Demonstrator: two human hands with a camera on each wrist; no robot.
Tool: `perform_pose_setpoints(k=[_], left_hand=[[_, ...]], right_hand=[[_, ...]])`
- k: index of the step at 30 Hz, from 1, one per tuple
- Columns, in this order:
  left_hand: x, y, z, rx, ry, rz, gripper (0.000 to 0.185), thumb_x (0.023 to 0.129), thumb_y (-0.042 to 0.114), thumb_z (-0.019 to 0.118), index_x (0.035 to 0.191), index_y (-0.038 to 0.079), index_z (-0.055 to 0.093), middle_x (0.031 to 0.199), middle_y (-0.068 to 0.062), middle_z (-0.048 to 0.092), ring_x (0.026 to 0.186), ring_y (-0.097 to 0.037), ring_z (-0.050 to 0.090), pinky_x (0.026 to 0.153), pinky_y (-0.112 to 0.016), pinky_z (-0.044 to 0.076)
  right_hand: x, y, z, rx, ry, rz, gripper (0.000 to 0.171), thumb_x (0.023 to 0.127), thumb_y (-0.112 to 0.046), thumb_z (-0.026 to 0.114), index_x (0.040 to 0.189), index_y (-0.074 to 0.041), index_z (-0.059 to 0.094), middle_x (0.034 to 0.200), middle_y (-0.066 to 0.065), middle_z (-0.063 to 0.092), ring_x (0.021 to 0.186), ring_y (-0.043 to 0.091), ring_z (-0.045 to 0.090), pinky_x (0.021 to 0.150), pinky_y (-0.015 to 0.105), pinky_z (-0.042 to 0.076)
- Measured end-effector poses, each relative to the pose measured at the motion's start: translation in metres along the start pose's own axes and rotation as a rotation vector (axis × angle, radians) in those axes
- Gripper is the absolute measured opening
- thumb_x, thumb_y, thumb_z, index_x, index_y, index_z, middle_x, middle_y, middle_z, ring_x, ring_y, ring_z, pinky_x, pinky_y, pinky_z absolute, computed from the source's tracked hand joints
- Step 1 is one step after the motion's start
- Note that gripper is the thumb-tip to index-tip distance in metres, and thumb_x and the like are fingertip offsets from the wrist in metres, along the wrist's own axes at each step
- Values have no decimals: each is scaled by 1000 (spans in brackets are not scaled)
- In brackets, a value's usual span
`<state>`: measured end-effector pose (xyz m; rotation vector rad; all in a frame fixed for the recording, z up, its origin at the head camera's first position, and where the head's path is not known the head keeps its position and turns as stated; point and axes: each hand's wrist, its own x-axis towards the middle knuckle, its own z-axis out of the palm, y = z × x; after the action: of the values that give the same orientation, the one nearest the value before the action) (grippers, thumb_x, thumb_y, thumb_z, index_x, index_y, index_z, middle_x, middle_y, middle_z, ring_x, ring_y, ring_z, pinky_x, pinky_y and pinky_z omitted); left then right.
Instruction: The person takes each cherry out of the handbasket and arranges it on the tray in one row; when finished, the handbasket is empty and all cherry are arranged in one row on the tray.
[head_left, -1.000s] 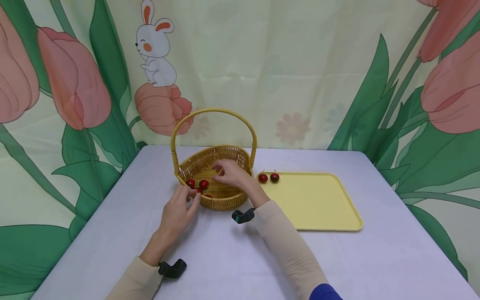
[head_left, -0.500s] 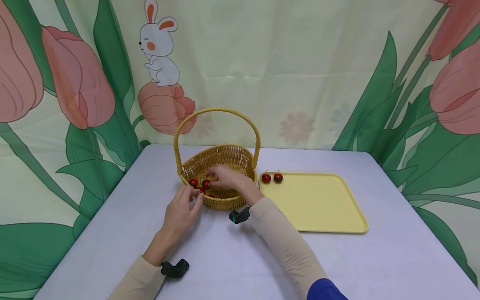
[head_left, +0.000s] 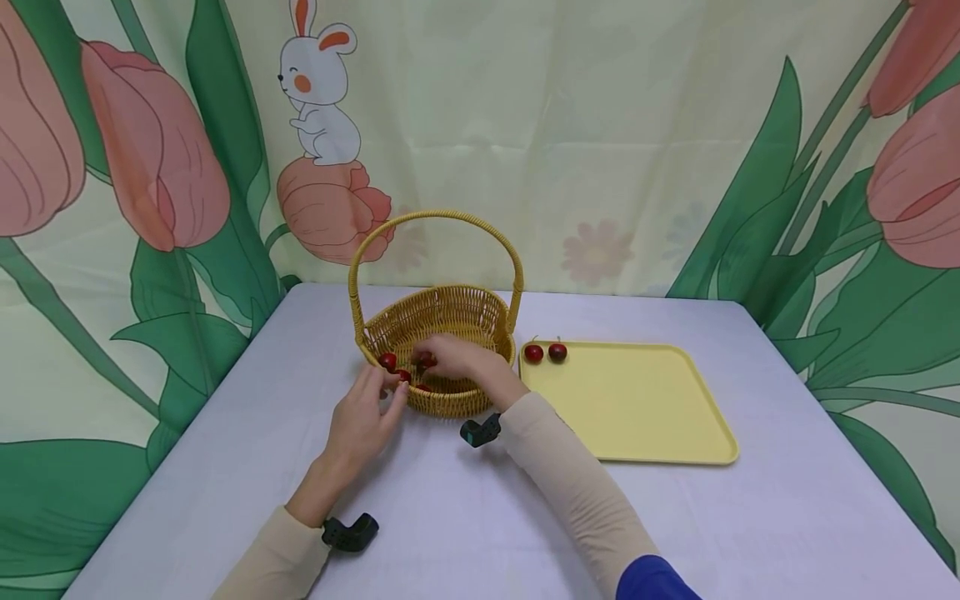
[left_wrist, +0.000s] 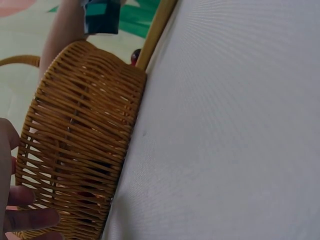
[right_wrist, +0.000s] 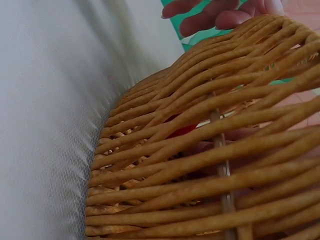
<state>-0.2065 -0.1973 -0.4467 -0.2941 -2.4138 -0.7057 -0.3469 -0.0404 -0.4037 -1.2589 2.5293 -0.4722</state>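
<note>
A wicker basket (head_left: 448,407) with a tall hooped handle stands on the table. At its front left, my left hand (head_left: 362,421) holds the rim, its other fingers (left_wrist: 35,218) along the outer wall in the left wrist view. Inside the basket, my right hand (head_left: 453,358) pinches a dark red cherry (head_left: 426,360). More cherries lie in the basket: one cherry (head_left: 387,361) by the left wall and others near the front rim. Woven strands mostly hide my right hand in the right wrist view, where a bit of red (right_wrist: 182,131) shows through.
A pale yellow tray (head_left: 637,408) lies just right of the basket. Two cherries with stems, a cherry (head_left: 533,353) and a darker cherry (head_left: 557,352), sit in its far left corner. Behind the table (head_left: 450,508) hangs a curtain (head_left: 480,100) printed with tulips and a rabbit.
My right hand has gone down and left into the basket and taken hold of a cherry, lifting it slightly right of the others. My left hand stays at the rim.
</note>
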Motion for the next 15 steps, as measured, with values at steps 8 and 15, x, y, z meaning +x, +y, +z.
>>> perform_pose_setpoints(k=[8,15], left_hand=[[0,0,0,0,7,16,19,97,22,64,105,4,61,100,-7,59,85,-20,62,68,-36,56],[-1,0,-1,7,5,15,20,97,22,64,105,4,61,100,-8,59,85,-20,62,68,-36,56]], right_hand=[[-2,0,0,-37,7,27,34,96,-9,67,130,-9,64,125,6,68,116,19,63,102,32,50],[-2,2,1,-38,-4,39,33,97,-7,64,130,-11,66,126,5,68,119,19,62,104,34,49]])
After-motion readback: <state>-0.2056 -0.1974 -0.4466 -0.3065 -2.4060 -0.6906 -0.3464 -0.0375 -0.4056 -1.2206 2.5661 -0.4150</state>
